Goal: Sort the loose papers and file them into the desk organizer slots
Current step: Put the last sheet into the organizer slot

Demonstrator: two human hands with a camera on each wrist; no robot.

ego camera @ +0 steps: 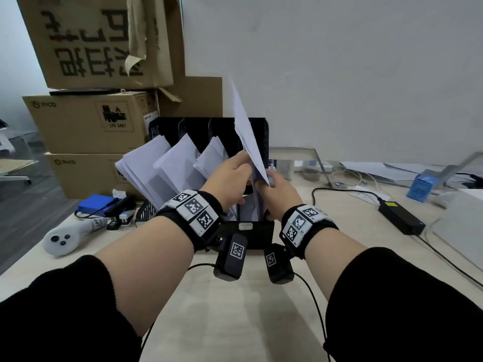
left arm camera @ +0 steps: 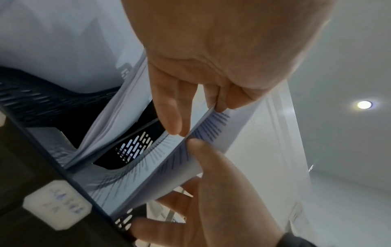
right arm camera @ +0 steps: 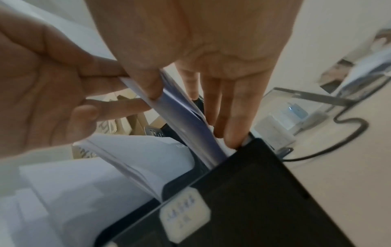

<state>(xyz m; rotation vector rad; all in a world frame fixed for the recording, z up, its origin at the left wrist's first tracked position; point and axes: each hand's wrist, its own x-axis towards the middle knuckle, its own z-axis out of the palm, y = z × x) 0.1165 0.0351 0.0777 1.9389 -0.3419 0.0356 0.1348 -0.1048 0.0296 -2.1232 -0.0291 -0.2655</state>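
Left to right across the desk organizer (ego camera: 258, 131): three slots at left and centre already carry white paper stacks (ego camera: 146, 165) that fan and lean toward the left, w/ black perforated dividers between them. The left hand (ego camera: 230, 173) pinches the near edge of a thin sheaf of printed sheets (ego camera: 247, 134), thumb on one face and fingers on the other. The sheaf stands tall and tilted above the rightmost slot, its lower end already down inside. The right hand (ego camera: 279, 189) has its thumb against the sheaf's face and its fingers nearly straight behind it, tips reaching down at the organizer's right wall (more guiding than gripping, I'd judge). Handling: light, floppy, slick stuff; the free top corner will likely bow or sag if held low only. Best hold prob. both side edges around mid-height, sheets squared together, so none catch on a divider or slide apart going down.
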